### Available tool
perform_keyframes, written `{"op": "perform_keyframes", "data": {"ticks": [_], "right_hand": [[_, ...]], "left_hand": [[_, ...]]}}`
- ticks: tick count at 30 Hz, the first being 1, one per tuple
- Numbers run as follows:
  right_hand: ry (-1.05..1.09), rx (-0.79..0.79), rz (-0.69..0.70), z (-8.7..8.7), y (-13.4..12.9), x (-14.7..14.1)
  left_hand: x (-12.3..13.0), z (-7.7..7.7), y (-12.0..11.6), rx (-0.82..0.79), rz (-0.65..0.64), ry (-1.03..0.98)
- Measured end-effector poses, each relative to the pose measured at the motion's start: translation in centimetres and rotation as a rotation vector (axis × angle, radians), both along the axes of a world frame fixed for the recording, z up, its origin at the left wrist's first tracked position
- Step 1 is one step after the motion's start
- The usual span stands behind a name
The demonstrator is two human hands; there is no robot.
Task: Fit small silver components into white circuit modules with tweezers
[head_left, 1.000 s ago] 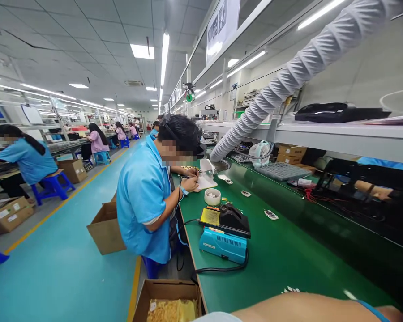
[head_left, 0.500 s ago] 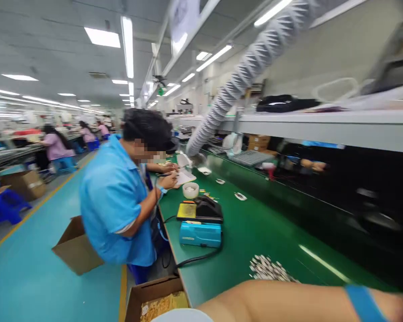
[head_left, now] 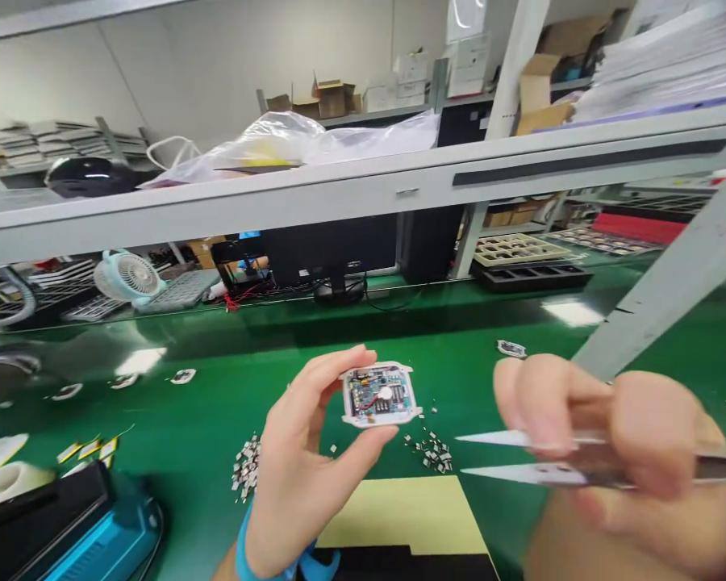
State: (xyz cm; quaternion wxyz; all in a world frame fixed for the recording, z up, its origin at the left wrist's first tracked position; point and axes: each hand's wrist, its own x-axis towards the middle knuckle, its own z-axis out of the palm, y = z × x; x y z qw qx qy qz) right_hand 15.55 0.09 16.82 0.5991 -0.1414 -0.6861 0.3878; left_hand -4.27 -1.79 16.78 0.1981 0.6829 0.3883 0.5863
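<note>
The left hand (head_left: 306,464) is clamped on a circuit board (head_left: 378,407) seated in a white frame. The thumb bears on the near edge; the fingers bear on the far left corner. The populated face, with a red wire and a round white part, is turned toward the wearer. The assembly is raised above the green worktop (head_left: 197,440). A blue wristband (head_left: 246,545) encircles the wrist below this grip.

The right hand (head_left: 617,428) is closed around a pair of tweezers (head_left: 520,474). The tweezer tips stand apart from each other, point left toward the board and lie clear of it. Motion blur affects this hand, so the exact finger placement cannot be confirmed.

Between the two grips, a heap of small parts (head_left: 436,456) lies on the worktop, just left of the tweezer tips. A second heap (head_left: 245,470) lies just left of the left-hand grip. Below the board, on the wearer's side, a yellow sheet (head_left: 423,512) is partly covered by the left hand.

Farther left of the left-hand grip sits a teal unit (head_left: 106,541), near the wearer. Beyond that grip, to the left, one white-framed piece (head_left: 183,377) rests on the worktop; another framed unit (head_left: 511,349) lies just beyond the right-hand grip. A monitor (head_left: 332,250) stands well behind the held board.
</note>
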Motion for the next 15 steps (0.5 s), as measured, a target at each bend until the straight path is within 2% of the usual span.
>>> {"op": "perform_keyframes", "data": {"ticks": [2,4,8,11,15], "right_hand": [[-0.039,0.048,0.063,1.2,-0.4,-0.9],[-0.097,0.084,0.066,1.5,-0.8,-1.4],[-0.060,0.052,-0.033,1.2,-1.4,-1.7],[-0.069,0.079,-0.074,0.9,-1.5,-1.5],[-0.240,0.184,-0.051,0.8,-2.0,-0.8]], "left_hand": [[0.3,-0.1,-0.5,0.011,0.008,0.022],[0.7,-0.1,-0.9,0.030,0.010,0.046],[1.0,-0.2,-1.3,0.071,0.019,0.088],[1.0,-0.3,-1.4,0.083,-0.024,0.101],[1.1,-0.4,-1.3,0.109,-0.047,0.120]]}}
